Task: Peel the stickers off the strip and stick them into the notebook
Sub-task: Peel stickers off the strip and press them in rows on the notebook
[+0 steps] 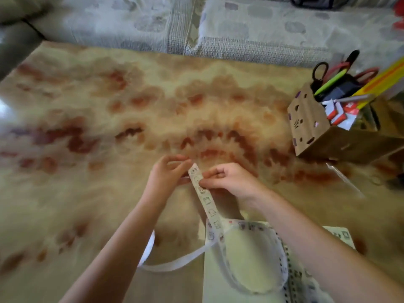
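A long white sticker strip [206,200] with small printed figures rises from the open notebook [247,248] toward both hands. My left hand [168,171] pinches the strip's top end between thumb and fingers. Just right of it, my right hand [229,178] grips the strip a little lower, fingertips on its edge. The rest of the strip curls in loops over the notebook's pale page and off its left side. A few small stickers sit along the page's top edge. The notebook's spiral binding runs down the right of the page.
A cardboard pen holder [310,121] with scissors, pens and a ruler stands at the right on the glossy marbled table [109,127]. A clear plastic sleeve [345,182] lies beside it. A grey patterned sofa [218,25] runs along the far edge.
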Tool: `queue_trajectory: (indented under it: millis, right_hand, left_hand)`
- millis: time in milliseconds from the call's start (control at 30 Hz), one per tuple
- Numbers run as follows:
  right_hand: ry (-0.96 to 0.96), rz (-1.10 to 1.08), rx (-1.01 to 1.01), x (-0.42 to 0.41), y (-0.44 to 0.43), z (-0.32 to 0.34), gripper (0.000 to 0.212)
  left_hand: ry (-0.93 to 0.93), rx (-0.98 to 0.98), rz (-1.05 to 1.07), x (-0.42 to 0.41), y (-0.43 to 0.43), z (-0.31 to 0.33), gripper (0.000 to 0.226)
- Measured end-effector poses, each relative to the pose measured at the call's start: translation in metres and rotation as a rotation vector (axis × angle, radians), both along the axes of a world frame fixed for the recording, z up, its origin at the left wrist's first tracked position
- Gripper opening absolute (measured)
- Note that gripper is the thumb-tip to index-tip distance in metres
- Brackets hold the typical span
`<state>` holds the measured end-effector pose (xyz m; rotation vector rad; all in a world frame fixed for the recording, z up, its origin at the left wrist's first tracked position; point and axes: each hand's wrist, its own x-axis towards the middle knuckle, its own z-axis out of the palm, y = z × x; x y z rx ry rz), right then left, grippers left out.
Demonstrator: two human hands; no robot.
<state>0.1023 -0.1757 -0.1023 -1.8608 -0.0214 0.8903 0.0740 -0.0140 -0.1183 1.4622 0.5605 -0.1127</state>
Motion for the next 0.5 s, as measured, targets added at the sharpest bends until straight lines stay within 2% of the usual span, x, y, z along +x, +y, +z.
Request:
queue_trajectory:
  millis: [167, 300, 500]
  right_hand:
    - [-0.184, 0.144, 0.038, 0.013, 0.004, -0.015, 0.022]
    - [-0.280, 0.232, 0.029, 0.025, -0.010, -0.017, 0.036]
    - [-0.421, 0.222, -0.010, 0.011, -0.044, -0.012, 0.021]
  left_hand:
    - [-0.179, 0.058, 0.008, 0.011, 0.007, -0.010, 0.041]
    - [-0.302, 0.097, -0.037, 0.005, 0.002, -0.017, 0.051]
    - [-0.391, 0.143, -0.202, -0.019, -0.015, -0.011, 0.049]
